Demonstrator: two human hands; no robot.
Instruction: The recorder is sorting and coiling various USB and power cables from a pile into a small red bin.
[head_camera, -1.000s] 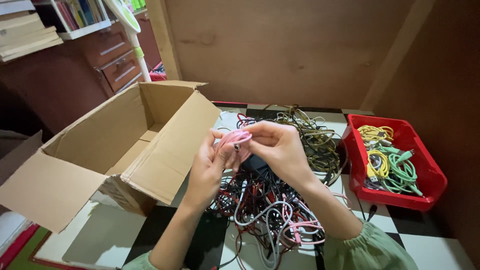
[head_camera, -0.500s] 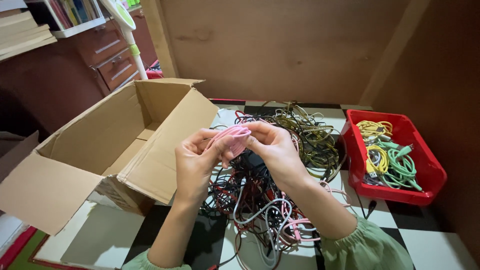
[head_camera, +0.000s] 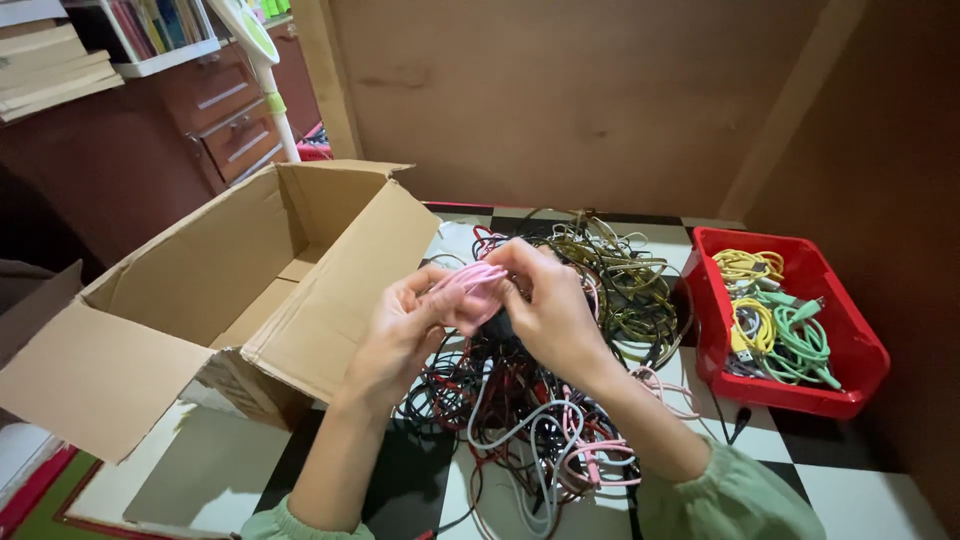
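Note:
Both hands meet above a tangled pile of cables (head_camera: 540, 400) on a black-and-white chequered surface. Between them is a small coiled pink cable (head_camera: 468, 284). My left hand (head_camera: 400, 330) grips the coil from the left and below. My right hand (head_camera: 545, 305) pinches it from the right, fingers curled over the top. The pile beneath mixes black, red, white, pink and olive-yellow cables.
An open cardboard box (head_camera: 230, 300) lies on its side to the left, flaps spread. A red plastic bin (head_camera: 850, 345) at the right holds yellow, green and purple coiled cables. A wooden panel stands behind, and drawers and shelves with books at the far left.
Both hands have kept the pink coil between them, shifting slightly and turning it. The right hand's fingers now wrap further over the coil. The camera has tilted a little.

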